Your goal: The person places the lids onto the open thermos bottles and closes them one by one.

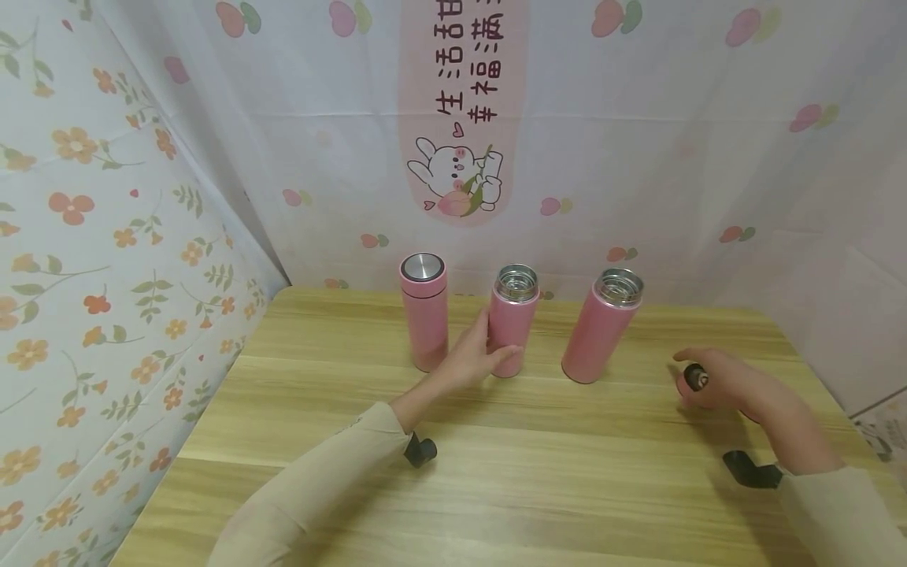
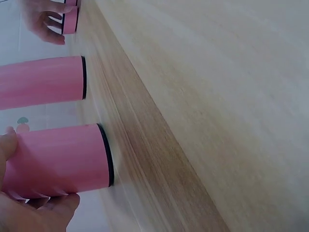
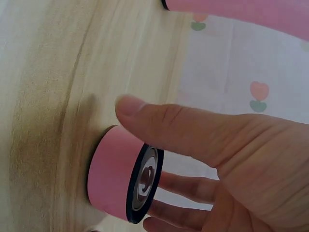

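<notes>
Three pink bottles stand in a row in the head view. My left hand [image 1: 476,346] grips the middle bottle [image 1: 516,319], whose steel mouth is uncovered; the left wrist view shows fingers round its lower body [image 2: 63,159]. To the right, another uncapped bottle [image 1: 598,331] stands apart from both hands. The leftmost bottle [image 1: 427,323] wears its pink cap with a silver top. My right hand [image 1: 733,386] hovers around a pink cap [image 3: 113,171] on the table. In the right wrist view the thumb extends above this cap, with the other fingers behind its dark-rimmed silver face.
The wooden table [image 1: 496,488] ends at a patterned cloth backdrop [image 1: 673,157] just behind the bottles. A flowered cloth [image 1: 127,260] hangs along the left side. Another pink piece [image 2: 71,2] shows beside the right hand in the left wrist view. Black wrist mounts [image 1: 751,470] jut from both sleeves.
</notes>
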Tool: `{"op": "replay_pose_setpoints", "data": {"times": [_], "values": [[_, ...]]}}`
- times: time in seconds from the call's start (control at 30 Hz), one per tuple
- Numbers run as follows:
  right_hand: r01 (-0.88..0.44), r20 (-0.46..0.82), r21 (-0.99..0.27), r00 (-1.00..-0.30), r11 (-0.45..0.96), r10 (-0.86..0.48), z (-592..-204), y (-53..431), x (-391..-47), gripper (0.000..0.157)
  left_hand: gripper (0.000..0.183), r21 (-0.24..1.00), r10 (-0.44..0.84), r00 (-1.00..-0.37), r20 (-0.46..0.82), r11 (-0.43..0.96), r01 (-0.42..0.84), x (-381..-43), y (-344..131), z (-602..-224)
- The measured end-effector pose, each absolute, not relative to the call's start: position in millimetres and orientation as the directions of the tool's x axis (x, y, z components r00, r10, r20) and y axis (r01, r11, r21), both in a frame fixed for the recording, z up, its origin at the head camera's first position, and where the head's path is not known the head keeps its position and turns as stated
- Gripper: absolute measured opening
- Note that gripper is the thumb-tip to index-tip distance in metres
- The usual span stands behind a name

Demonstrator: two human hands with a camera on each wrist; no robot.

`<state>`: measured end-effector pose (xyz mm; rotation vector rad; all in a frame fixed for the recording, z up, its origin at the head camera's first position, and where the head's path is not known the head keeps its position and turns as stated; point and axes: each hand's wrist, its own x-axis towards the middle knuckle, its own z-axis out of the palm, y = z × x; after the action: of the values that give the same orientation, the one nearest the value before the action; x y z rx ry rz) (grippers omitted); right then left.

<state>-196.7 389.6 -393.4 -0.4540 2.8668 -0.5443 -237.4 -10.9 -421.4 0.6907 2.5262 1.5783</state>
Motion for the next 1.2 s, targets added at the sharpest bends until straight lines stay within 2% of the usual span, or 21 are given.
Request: {"op": "replay_pose_setpoints", "data": {"times": [0.07, 0.2, 0.3, 0.53, 0.73, 1.07, 1.2], "values": [[-0.324, -0.078, -0.347, -0.925, 0.880, -0.371, -395.9, 391.2, -198.6, 0.051, 0.082, 0.868, 0.415, -0.896, 0.156, 0.376, 0.325, -237.3, -10.8, -420.9], [-0.403, -0.039, -0.286, -0.902, 0.870, -0.431, -399.6, 395.3, -199.9, 0.047, 0.081, 0.867, 0.414, -0.899, 0.143, 0.386, 0.315, -236.8, -10.7, -420.0], [-0.405, -0.053, -0.271, -0.899, 0.873, -0.434, -400.4, 396.4, -199.2, 0.047, 0.081, 0.867, 0.418, -0.897, 0.142, 0.384, 0.316, -236.5, -10.7, -420.0], [-0.439, 0.014, -0.255, -0.893, 0.862, -0.450, -405.1, 398.9, -201.0, 0.030, 0.079, 0.858, 0.422, -0.895, 0.146, 0.397, 0.327, -236.7, -11.3, -419.0], [-0.423, -0.030, -0.255, -0.896, 0.870, -0.444, -403.1, 396.8, -200.1, 0.026, 0.080, 0.858, 0.427, -0.893, 0.141, 0.397, 0.325, -236.9, -11.9, -418.3], [-0.417, -0.099, -0.241, -0.888, 0.876, -0.450, -391.6, 379.0, -194.6, 0.030, 0.077, 0.846, 0.429, -0.892, 0.141, 0.416, 0.333, -235.9, -12.5, -417.7], [-0.419, -0.115, -0.253, -0.882, 0.872, -0.457, -385.3, 367.5, -190.1, 0.028, 0.077, 0.847, 0.430, -0.892, 0.139, 0.414, 0.332, -235.3, -12.5, -417.1]]}}
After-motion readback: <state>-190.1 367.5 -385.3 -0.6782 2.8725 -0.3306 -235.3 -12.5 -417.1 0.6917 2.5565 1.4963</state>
